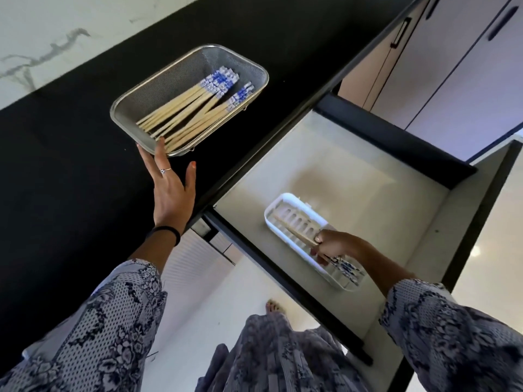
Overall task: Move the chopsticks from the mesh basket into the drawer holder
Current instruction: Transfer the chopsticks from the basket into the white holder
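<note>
Upper left of the frame: pale marble-veined wall (42,38) above a black countertop (70,179) running diagonally from lower left to upper right

Left of centre: left hand (169,190), fingers straight and spread, flat over the countertop with fingertips touching the near rim of the mesh basket (124,108); ring on one finger, dark band at the wrist, patterned blue-grey sleeve (93,321) below

Upper centre: rectangular steel mesh basket resting on the countertop, holding a loose bundle of chopsticks (195,108), wooden shafts pointing toward the lower left, blue-and-white patterned ends toward the upper right corner of the basket

Centre to right: open drawer (325,171) with dark sides and a pale liner, pulled out beneath the countertop edge

Lower centre right: white slotted drawer holder (285,207) lying on the drawer floor near the front edge; right hand (332,246) curled around held chopsticks (294,230), laid lengthwise inside the holder, wooden tips toward its upper-left end, patterned ends emerging below the hand toward its lower-right end; exact count of these unclear

Upper right: grey cabinet fronts (452,66) with dark handles

Bottom centre: pale floor (215,292), a bare foot and patterned garment
</note>
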